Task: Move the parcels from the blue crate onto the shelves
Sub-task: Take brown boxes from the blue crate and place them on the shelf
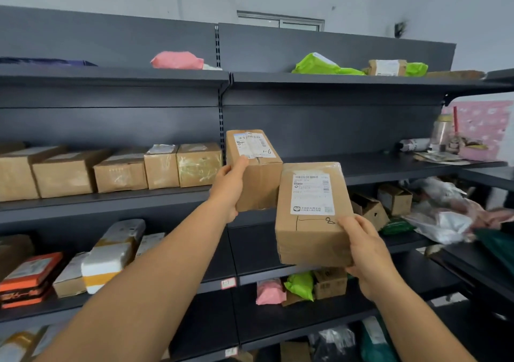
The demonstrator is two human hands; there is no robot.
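While the blue crate stays out of the head view, the task is judged partly done: a row of taped cardboard boxes (111, 169) is already set on the dark metal shelf (389, 167). Two parcels are held above it. The smaller carton (257, 172) is gripped by the left hand (229, 189), the larger carton (311, 217) by the right hand (367, 253), fingers curled round each.
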